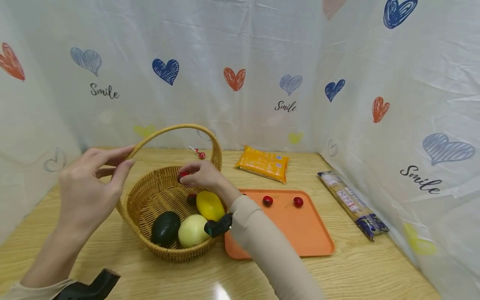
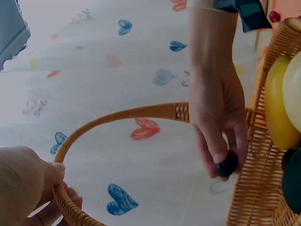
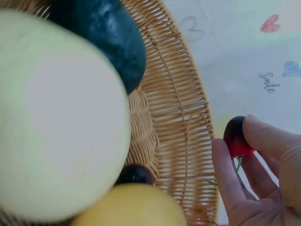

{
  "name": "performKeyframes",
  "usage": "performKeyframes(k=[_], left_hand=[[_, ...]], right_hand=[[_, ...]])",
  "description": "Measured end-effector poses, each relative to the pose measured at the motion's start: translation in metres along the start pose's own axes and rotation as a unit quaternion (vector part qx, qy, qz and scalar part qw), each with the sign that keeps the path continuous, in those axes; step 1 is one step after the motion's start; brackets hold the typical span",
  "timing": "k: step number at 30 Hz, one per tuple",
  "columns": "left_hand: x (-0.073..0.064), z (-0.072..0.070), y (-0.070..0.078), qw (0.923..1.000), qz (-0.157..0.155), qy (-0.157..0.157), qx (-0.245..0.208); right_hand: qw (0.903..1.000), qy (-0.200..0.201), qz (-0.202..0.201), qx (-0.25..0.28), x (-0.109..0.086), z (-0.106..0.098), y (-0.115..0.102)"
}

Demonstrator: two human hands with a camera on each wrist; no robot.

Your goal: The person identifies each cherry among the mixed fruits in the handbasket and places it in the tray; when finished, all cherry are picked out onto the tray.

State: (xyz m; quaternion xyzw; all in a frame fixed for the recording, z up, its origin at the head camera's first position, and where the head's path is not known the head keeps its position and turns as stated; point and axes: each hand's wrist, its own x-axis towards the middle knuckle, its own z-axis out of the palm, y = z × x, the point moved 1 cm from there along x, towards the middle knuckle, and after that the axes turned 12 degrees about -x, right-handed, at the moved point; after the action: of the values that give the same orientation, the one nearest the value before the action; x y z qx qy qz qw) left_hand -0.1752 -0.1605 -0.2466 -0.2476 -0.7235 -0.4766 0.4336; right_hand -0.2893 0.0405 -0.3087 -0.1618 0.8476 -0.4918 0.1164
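My left hand (image 1: 88, 189) pinches the arched handle (image 1: 180, 126) of a wicker basket (image 1: 131, 208) on its left side. Over the far inner part of the basket, my right hand (image 1: 206, 175) holds a dark red cherry (image 3: 237, 136) between thumb and fingers; its green stem shows in the right wrist view. In the basket lie a dark green avocado-like fruit (image 1: 166, 228), a pale round fruit (image 1: 193, 231) and a smooth yellow fruit (image 1: 210, 206). Another dark cherry (image 1: 192, 199) sits behind the yellow one, partly covered.
An orange tray (image 1: 292, 239) stands right of the basket, bearing one cherry (image 1: 268, 201) and another cherry (image 1: 298, 202). Behind are an orange packet (image 1: 263, 163) and a red lollipop (image 1: 201, 155). A long blue-ended package (image 1: 352, 204) lies near the right curtain.
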Motion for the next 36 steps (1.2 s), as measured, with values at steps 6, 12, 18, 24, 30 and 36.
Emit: performKeyframes(k=[6,12,18,24,30,36], left_hand=[[-0.001,-0.001,-0.001,1.0000,-0.004,0.002,-0.001],[-0.002,-0.001,0.000,1.0000,-0.004,0.003,0.001],[-0.002,-0.001,-0.001,1.0000,-0.003,0.004,0.001],[-0.001,-0.001,-0.001,1.0000,-0.007,0.004,0.000],[-0.001,0.000,-0.001,1.0000,-0.004,0.004,-0.001],[-0.001,0.001,-0.001,1.0000,0.001,0.005,-0.001]], right_hand=[[0.9974,-0.020,-0.044,-0.053,-0.015,-0.013,0.003],[0.9937,-0.049,-0.064,-0.078,-0.036,-0.027,0.009],[0.9895,-0.063,-0.083,-0.101,-0.054,-0.042,0.017],[0.9897,-0.068,-0.095,-0.084,-0.069,-0.058,0.026],[0.9921,-0.067,-0.086,-0.061,-0.089,-0.079,0.040],[0.9958,-0.048,-0.046,-0.062,-0.112,-0.104,0.064]])
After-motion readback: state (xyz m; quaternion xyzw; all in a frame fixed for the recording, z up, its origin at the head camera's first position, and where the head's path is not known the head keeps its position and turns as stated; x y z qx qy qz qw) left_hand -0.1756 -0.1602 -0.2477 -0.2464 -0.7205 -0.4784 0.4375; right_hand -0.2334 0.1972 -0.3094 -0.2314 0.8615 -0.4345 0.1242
